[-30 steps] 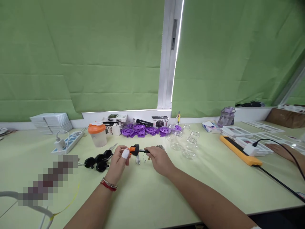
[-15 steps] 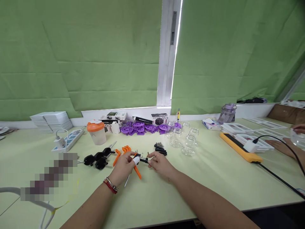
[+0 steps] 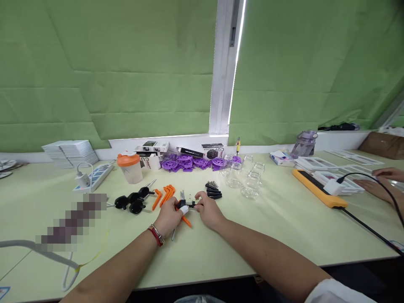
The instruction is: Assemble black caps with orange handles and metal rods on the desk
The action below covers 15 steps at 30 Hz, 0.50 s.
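Observation:
My left hand (image 3: 168, 216), with a white cover on one fingertip and a red bracelet at the wrist, is closed on a small orange and black part (image 3: 186, 212) held low over the table. My right hand (image 3: 208, 209) pinches the black end of the same part from the right. Loose orange pieces (image 3: 164, 196) lie just behind my left hand. Thin metal pins (image 3: 182, 195) lie beside them. A small pile of black pieces and screws (image 3: 213, 190) rests just behind my right hand.
Black knobbed parts (image 3: 131, 203) lie left, with an orange-lidded cup (image 3: 129, 167) and power strip (image 3: 93, 178) behind. Purple discs (image 3: 186, 162) and glass jars (image 3: 244, 179) stand further back. A yellow bar (image 3: 318, 187), black cable (image 3: 369, 227) and another person's hands (image 3: 380, 181) are at right.
Both hands have come down and nearer to me with the part, from raised above the table to almost on it. The orange pieces behind them have come into view.

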Each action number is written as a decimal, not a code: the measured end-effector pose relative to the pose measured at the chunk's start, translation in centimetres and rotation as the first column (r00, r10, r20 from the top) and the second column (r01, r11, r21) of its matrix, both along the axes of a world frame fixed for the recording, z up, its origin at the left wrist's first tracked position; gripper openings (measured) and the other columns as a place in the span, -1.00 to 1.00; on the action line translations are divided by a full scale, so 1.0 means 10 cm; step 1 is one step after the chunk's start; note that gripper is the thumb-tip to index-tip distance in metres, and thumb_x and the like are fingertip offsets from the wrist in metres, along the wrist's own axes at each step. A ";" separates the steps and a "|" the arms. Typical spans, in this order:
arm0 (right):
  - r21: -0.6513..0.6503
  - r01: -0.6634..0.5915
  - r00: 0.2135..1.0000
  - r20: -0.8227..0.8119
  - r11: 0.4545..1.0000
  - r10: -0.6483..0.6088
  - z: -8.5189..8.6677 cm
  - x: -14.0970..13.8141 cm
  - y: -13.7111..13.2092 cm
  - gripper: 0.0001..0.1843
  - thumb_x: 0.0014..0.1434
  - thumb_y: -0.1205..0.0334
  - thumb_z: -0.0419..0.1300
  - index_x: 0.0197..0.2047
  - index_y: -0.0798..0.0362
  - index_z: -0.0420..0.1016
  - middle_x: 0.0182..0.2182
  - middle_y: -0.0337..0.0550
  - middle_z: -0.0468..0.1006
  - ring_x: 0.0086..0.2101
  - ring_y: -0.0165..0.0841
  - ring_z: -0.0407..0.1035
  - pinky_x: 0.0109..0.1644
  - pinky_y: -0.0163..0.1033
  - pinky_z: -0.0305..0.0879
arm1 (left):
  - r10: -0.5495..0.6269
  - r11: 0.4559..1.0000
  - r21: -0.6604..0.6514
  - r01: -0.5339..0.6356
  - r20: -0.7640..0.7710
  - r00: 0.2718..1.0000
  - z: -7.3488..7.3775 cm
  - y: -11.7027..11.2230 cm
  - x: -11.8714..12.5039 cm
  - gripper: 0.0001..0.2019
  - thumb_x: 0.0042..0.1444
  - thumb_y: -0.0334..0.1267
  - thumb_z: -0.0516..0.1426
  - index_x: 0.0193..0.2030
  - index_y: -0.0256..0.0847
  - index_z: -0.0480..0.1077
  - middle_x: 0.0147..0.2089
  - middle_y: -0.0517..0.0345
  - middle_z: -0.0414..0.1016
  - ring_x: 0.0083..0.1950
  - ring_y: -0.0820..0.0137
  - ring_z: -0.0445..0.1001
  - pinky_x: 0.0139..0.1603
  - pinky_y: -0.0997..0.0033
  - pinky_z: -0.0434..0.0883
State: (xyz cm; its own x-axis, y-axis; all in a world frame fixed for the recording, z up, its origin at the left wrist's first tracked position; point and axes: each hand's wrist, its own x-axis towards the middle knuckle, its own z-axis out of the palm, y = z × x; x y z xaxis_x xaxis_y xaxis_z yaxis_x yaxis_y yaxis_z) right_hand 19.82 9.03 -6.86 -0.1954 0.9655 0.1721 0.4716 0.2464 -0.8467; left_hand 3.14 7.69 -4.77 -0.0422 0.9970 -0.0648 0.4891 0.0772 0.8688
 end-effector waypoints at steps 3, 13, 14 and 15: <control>0.013 -0.015 1.000 0.016 1.000 0.015 -0.01 -0.05 0.06 -0.71 0.08 0.38 0.05 -0.10 -0.03 0.24 -0.52 -0.32 0.39 -0.46 -0.40 0.26 -0.37 -0.32 0.09 | 0.027 0.996 0.089 -0.023 -0.042 0.999 -0.11 0.04 -0.02 -0.83 -0.07 -0.23 0.14 -0.43 -0.19 0.19 -0.59 0.33 0.20 -0.63 0.50 0.24 -0.60 0.50 0.16; -0.022 -0.154 0.985 -0.083 0.988 0.152 -0.03 0.01 0.16 -0.65 0.05 0.42 0.04 -0.06 -0.02 0.22 -0.55 -0.37 0.36 -0.49 -0.43 0.25 -0.35 -0.33 0.14 | -0.034 0.994 0.107 0.016 0.165 0.986 -0.10 0.04 -0.04 -0.74 -0.11 -0.18 0.16 -0.46 -0.15 0.09 -0.57 0.36 0.12 -0.62 0.55 0.10 -0.62 0.51 0.09; -0.042 -0.187 0.978 -0.104 0.981 0.182 -0.01 0.02 0.17 -0.65 0.06 0.42 0.03 -0.07 -0.01 0.22 -0.56 -0.37 0.35 -0.50 -0.43 0.25 -0.35 -0.33 0.15 | -0.048 0.993 0.117 0.028 0.175 0.983 -0.09 0.03 -0.04 -0.73 -0.11 -0.18 0.16 -0.47 -0.15 0.08 -0.57 0.36 0.12 -0.61 0.56 0.10 -0.61 0.52 0.09; -0.056 -0.215 0.971 -0.124 0.975 0.207 0.00 0.04 0.18 -0.66 0.06 0.42 0.03 -0.07 -0.01 0.21 -0.57 -0.38 0.34 -0.50 -0.44 0.25 -0.35 -0.33 0.16 | -0.059 0.991 0.130 0.037 0.176 0.983 -0.09 0.03 -0.05 -0.72 -0.11 -0.17 0.17 -0.47 -0.16 0.09 -0.56 0.36 0.12 -0.60 0.56 0.10 -0.60 0.52 0.09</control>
State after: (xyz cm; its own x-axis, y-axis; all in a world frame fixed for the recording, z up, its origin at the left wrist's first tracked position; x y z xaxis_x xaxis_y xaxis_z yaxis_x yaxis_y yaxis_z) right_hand 20.21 10.78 -6.90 -0.3784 0.9150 0.1403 0.3126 0.2689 -0.9110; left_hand 2.69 7.98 -5.68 0.0068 0.9982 0.0594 0.3256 -0.0584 0.9437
